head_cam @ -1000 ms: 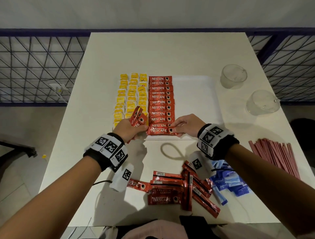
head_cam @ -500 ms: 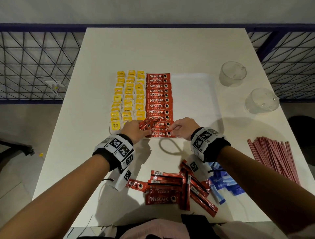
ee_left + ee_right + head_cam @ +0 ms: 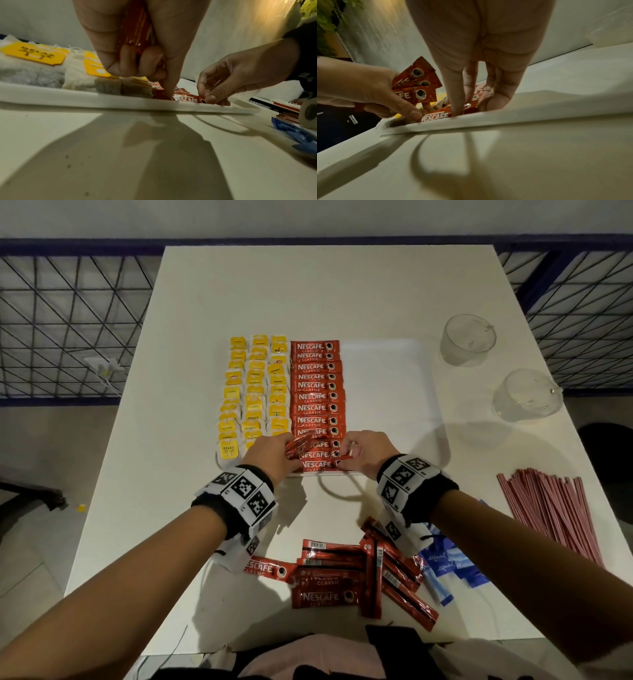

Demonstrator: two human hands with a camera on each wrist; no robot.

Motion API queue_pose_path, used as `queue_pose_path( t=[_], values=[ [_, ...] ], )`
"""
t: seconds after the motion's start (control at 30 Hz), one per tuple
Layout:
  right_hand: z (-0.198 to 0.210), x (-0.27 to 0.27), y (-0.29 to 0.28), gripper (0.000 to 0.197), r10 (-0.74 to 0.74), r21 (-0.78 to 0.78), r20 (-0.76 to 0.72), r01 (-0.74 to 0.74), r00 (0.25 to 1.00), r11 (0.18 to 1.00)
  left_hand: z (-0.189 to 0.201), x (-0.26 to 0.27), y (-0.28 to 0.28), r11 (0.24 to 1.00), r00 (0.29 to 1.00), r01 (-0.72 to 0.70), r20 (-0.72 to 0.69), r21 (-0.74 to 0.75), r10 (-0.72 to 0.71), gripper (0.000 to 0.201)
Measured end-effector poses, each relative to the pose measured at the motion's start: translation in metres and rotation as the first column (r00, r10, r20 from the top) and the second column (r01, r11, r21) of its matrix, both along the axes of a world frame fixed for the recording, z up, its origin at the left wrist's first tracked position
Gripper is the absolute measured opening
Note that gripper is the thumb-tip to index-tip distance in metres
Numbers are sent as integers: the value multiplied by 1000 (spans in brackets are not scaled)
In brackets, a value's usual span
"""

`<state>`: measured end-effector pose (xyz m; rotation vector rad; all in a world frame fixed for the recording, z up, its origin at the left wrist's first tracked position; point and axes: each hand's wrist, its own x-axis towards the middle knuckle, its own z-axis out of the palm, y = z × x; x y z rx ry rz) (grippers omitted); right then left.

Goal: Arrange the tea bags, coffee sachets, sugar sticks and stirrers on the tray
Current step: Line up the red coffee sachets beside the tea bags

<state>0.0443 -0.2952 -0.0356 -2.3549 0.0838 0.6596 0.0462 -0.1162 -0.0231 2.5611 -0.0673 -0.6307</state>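
Note:
A white tray [image 3: 387, 378] holds three columns of yellow-tagged tea bags [image 3: 253, 392] and one column of red coffee sachets [image 3: 317, 395]. My left hand [image 3: 270, 453] grips a small bunch of coffee sachets [image 3: 418, 86] and its index finger presses the left end of the nearest sachet [image 3: 317, 465] at the tray's front edge. My right hand [image 3: 363, 450] pinches that sachet's right end [image 3: 202, 100]. Loose coffee sachets [image 3: 346, 573], blue sugar sticks [image 3: 448, 566] and pink stirrers [image 3: 555, 508] lie on the table near me.
Two clear glass cups [image 3: 467, 340] [image 3: 525, 397] stand on the table right of the tray. The right half of the tray shows bare white surface. A metal grid railing [image 3: 68, 320] runs behind the table on both sides.
My left hand came down and rightwards with its bunch of sachets until its finger pressed the front sachet. My right hand stayed on that sachet's right end.

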Motion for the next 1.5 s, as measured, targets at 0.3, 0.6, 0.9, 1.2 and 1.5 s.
queue_pose_path(
  t=[0.3,0.6,0.9,1.2,1.5],
  values=[
    [49,13,7,30,15,353,-55,5,998,935,34,8,4,929,933,-15,-338,-371,-119,25],
    [70,25,10,39,0,379,-52,20,999,925,58,5,8,823,931,-155,-359,-547,-64,36],
    [79,31,-1,12,-84,449,-58,101,995,888,64,15,28,755,947,-227,-322,-615,23,20],
    [75,65,-13,18,-219,443,-50,219,974,870,48,36,40,727,907,-404,-344,-555,242,24],
    [50,145,-14,14,-506,411,-88,494,858,766,33,76,61,632,875,-477,-395,-611,279,20]
  ],
)
